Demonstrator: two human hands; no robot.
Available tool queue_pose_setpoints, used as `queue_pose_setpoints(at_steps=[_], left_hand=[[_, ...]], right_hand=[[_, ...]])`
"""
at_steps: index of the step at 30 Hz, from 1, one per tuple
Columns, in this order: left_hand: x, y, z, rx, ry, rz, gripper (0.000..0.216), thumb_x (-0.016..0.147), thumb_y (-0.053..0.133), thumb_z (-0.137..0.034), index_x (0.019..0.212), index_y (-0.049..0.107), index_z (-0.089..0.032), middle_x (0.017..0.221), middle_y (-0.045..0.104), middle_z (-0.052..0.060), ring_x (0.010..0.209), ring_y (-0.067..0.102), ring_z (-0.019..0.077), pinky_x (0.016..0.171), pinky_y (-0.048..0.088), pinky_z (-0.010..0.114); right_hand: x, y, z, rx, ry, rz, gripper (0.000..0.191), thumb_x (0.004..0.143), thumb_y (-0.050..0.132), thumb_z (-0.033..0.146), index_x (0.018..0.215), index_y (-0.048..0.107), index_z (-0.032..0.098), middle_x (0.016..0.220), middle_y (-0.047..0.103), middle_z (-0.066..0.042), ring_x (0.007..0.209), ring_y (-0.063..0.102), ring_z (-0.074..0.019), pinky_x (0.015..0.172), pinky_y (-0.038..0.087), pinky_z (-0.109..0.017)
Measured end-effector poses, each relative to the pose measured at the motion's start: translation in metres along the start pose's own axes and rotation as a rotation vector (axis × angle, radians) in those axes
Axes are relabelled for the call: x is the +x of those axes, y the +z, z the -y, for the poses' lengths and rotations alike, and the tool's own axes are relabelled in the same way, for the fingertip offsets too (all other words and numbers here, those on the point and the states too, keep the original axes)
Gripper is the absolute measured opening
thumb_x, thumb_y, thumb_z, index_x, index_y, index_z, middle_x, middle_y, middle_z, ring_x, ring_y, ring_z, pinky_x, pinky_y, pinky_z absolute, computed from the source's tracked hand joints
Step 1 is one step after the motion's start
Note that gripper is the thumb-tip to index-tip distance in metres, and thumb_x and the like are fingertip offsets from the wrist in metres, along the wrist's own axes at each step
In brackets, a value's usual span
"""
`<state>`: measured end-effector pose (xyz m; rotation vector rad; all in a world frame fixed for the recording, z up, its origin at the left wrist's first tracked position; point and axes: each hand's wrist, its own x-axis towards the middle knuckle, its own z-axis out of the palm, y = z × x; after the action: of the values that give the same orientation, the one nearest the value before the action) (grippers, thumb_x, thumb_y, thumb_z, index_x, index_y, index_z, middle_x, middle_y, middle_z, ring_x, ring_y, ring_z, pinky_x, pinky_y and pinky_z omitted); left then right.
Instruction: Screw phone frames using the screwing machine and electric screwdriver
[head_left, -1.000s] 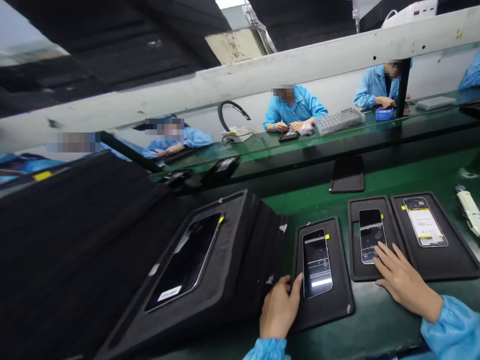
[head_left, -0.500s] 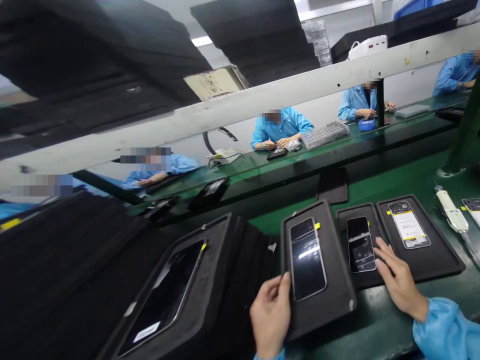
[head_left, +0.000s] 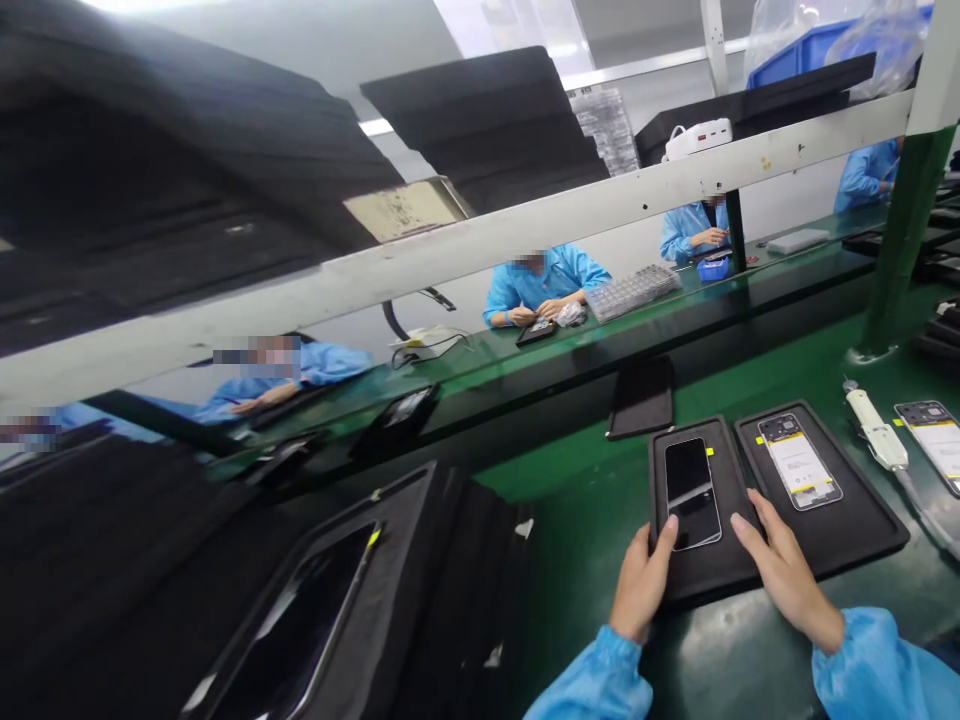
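A black foam tray (head_left: 731, 565) lies before me with a phone (head_left: 691, 492), dark glossy side up and a yellow tab at its edge. My left hand (head_left: 645, 578) grips the tray's left edge, thumb on top near the phone's lower corner. At the opposite edge, my right hand (head_left: 787, 575) is closed round the tray's side; its fingertips are partly hidden. Just right of it, another foam tray (head_left: 862, 520) carries a phone with its back off (head_left: 801, 462), showing a white battery.
A stack of black foam trays (head_left: 450, 560) with a phone (head_left: 300, 620) on top stands at left. A white electric screwdriver (head_left: 874, 430) and another opened phone (head_left: 934, 440) lie at right. One foam tray (head_left: 641, 395) lies behind. Co-workers in blue sit across the bench.
My left hand has moved right to the tray in front of my right hand. The separate tray it held at left no longer shows there. My right hand has closed on the tray's edge.
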<state>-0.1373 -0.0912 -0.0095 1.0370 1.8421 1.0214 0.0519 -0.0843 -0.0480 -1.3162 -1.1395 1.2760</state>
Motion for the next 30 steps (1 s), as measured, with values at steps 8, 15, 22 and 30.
queue_pose_setpoints(at_steps=[8,15,22,30], left_hand=[[-0.019,0.005,-0.004,-0.691,-0.285,0.043,0.039,0.061,0.079,-0.035,0.085,0.053,-0.020,0.071,0.065,0.001,0.067,0.065,0.0166,0.064,0.053,0.027],[-0.071,-0.045,-0.045,-0.862,-0.114,0.000,0.053,0.060,0.081,-0.048,0.095,0.053,-0.021,0.069,0.065,-0.001,0.055,0.060,0.0140,0.050,0.046,0.024],[-0.107,-0.096,-0.018,-0.966,-0.038,-0.285,0.046,0.064,0.069,-0.062,0.061,0.058,-0.018,0.044,0.053,-0.001,0.038,0.041,0.0096,0.037,0.030,0.022],[-0.117,-0.117,0.038,-0.732,-0.071,-0.364,0.045,0.061,0.074,-0.060,0.057,0.061,-0.017,0.046,0.054,0.001,0.039,0.040,0.0095,0.039,0.035,0.024]], right_hand=[[-0.002,-0.015,0.013,0.168,0.081,-0.067,0.100,0.059,0.072,0.070,0.136,0.044,0.011,0.133,0.054,-0.022,0.128,0.047,-0.0341,0.100,0.047,-0.047],[-0.012,-0.025,0.085,0.276,0.416,0.389,0.096,0.056,0.084,0.050,0.139,0.042,0.025,0.125,0.062,-0.012,0.103,0.065,-0.0310,0.076,0.059,-0.037],[-0.032,0.084,0.169,0.433,0.117,0.675,0.078,0.057,0.080,0.040,0.125,0.049,0.017,0.110,0.069,-0.012,0.092,0.068,-0.0275,0.074,0.057,-0.034],[-0.060,0.220,0.186,-0.075,-0.241,0.758,0.063,0.079,0.063,0.049,0.127,0.050,0.011,0.150,0.032,-0.021,0.138,0.032,-0.0351,0.110,0.030,-0.056]])
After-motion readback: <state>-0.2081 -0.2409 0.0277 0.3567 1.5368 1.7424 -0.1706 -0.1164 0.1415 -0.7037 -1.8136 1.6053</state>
